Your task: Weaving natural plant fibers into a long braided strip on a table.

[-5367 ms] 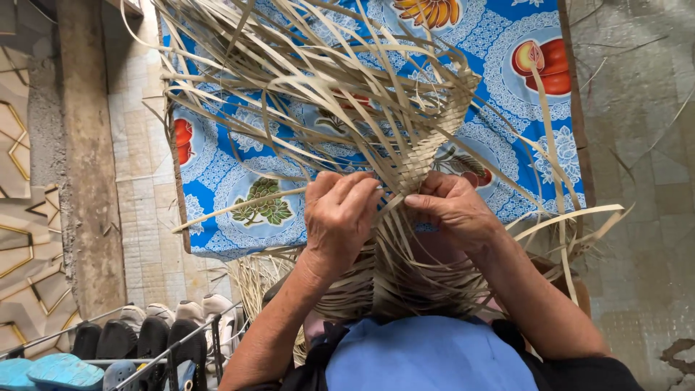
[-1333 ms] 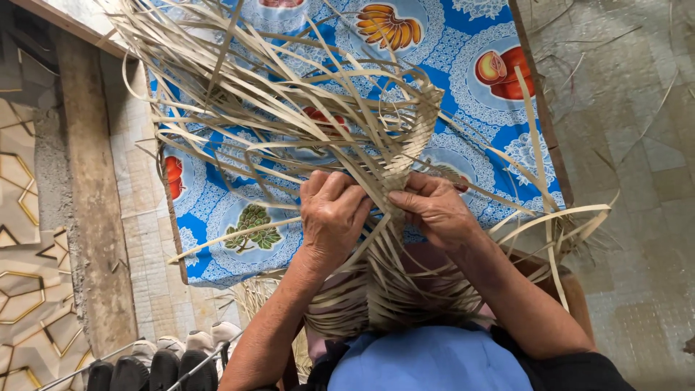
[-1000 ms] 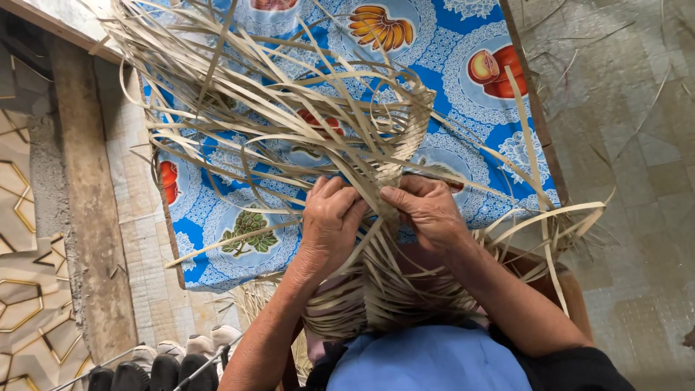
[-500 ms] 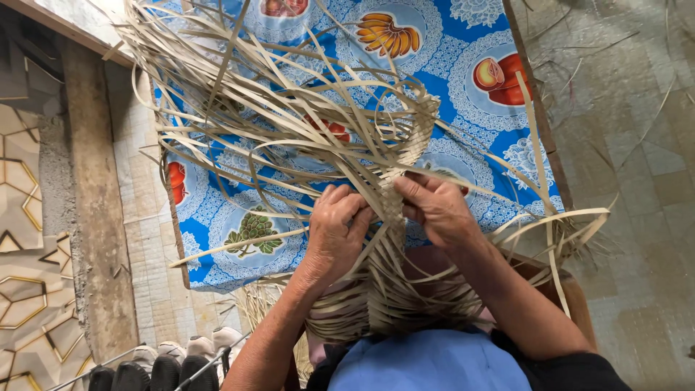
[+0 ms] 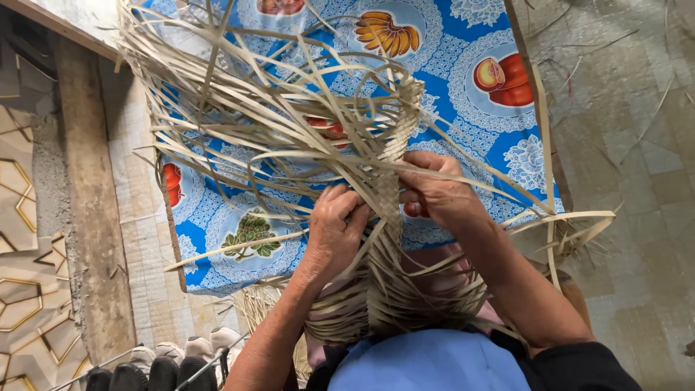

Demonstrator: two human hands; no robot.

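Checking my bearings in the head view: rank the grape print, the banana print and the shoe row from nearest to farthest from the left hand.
From the left hand:
1. Grape print, just to its outer side on the blue cloth.
2. Shoe row, below by the floor edge.
3. Banana print, far end of the cloth, top of view.

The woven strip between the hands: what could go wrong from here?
1. Both hands, left hand and right hand, pinch the narrow woven strip; a slip might loosen the plait.
2. Many loose strands cross over each other; the wrong one may get picked.
3. Stiff strand edges could scratch the fingers.
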